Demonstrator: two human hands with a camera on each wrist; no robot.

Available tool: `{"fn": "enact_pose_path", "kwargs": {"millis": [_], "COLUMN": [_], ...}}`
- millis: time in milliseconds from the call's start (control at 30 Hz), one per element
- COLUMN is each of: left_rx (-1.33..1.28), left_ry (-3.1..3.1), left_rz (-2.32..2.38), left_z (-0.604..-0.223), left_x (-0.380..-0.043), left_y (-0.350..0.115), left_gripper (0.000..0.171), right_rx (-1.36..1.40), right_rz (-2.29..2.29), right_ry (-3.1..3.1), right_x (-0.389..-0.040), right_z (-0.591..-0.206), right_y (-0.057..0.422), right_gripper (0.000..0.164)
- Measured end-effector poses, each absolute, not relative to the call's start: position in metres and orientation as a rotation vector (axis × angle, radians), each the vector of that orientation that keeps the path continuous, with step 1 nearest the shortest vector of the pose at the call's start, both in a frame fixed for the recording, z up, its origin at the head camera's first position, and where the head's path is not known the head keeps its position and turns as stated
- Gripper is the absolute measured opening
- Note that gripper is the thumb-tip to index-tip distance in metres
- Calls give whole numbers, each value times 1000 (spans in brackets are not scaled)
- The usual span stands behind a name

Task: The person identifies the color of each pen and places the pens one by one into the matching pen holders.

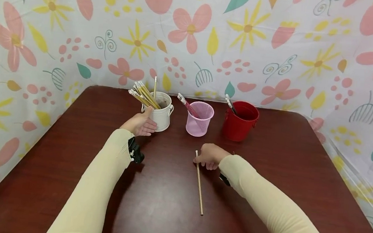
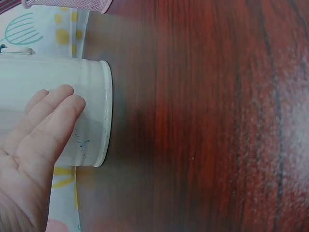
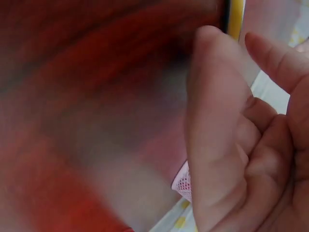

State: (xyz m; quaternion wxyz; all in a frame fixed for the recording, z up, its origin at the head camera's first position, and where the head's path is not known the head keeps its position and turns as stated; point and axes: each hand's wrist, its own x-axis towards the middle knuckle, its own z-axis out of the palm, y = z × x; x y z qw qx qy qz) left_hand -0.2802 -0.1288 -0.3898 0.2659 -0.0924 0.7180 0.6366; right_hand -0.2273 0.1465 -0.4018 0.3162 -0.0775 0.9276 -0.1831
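Note:
A gold pencil (image 1: 199,186) with a white tip slants over the table in front of the pink cup. My right hand (image 1: 211,156) pinches it near its white end; in the right wrist view, the yellow pencil (image 3: 235,19) shows between thumb and forefinger tips. My left hand (image 1: 142,123) lies against the side of a white bucket (image 1: 163,120), its fingers straight. Several gold pencils (image 1: 141,95) with white ends lean out of this bucket. In the left wrist view, the extended fingers (image 2: 53,125) overlap the bucket's wall.
A pink mesh cup (image 1: 197,126) with red pencils (image 1: 189,106) stands right of the white bucket. Farther right is a red bucket (image 1: 240,126) with dark pencils (image 1: 231,104). A flowered cloth (image 1: 193,39) hangs behind the brown table (image 1: 52,164).

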Motion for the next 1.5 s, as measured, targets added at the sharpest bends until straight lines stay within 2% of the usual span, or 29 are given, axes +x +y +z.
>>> {"fn": "enact_pose_path", "kwargs": {"millis": [367, 633, 900, 1233, 1500], "left_rx": [-202, -159, -99, -175, -159], "left_ry": [1923, 1888, 1915, 2062, 2045], "left_rz": [1665, 1654, 1774, 1755, 1732], "left_z": [-389, -389, -386, -385, -385], "left_x": [-281, -277, -274, -275, -277], "left_y": [-132, -135, -138, -133, -132], "left_gripper": [88, 95, 77, 83, 76], "right_rx": [-208, -192, -249, -387, -466], "right_rz": [-458, -539, -913, -1118, -1431], "right_ry": [2471, 2477, 2517, 2681, 2838], "right_x": [-220, -221, -231, -241, -253], "right_z": [-404, -393, -365, -338, -290], "right_y": [144, 155, 174, 180, 158], "right_gripper": [26, 25, 25, 25, 19]}}
